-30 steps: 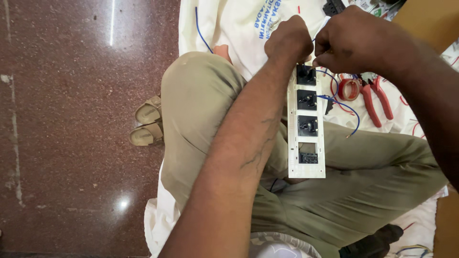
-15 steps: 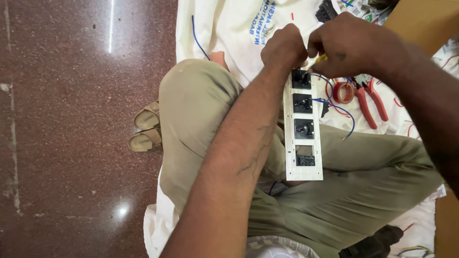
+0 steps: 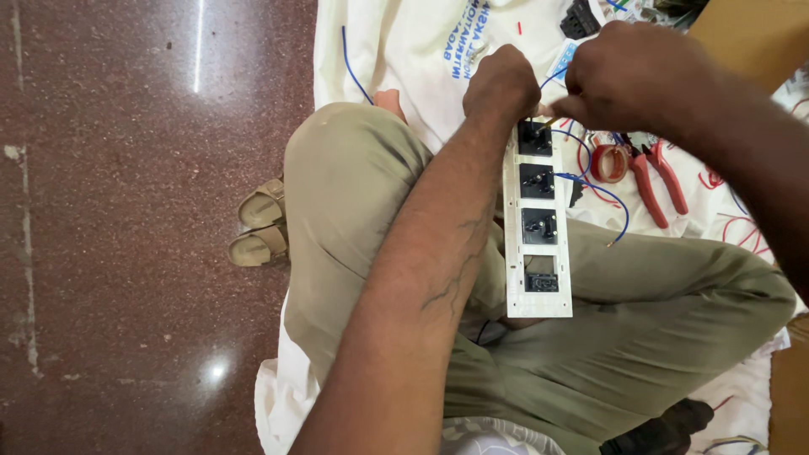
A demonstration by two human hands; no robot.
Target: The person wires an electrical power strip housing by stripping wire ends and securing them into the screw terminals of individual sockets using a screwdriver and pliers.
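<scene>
Position: person sits cross-legged on a white cloth (image 3: 404, 50) spread over a reddish stone floor (image 3: 126, 211).
Work piece: white switch plate (image 3: 538, 227) with black socket modules lies lengthwise on the lap, its far end between both hands.
Left hand (image 3: 503, 84): grip closed on the plate's top corner, beside the top module.
Right hand (image 3: 628, 76): fingers pinched on a small yellowish tip at the top module; the hand hides what tool it belongs to.
Wiring: blue wire (image 3: 598, 187) loops off the plate's right edge, apart from the hands.
Surroundings: red tape roll (image 3: 608, 163) and red-handled pliers (image 3: 653, 179) on the cloth just right of the plate; tan sandals (image 3: 259, 223) on the floor left of the knee.
</scene>
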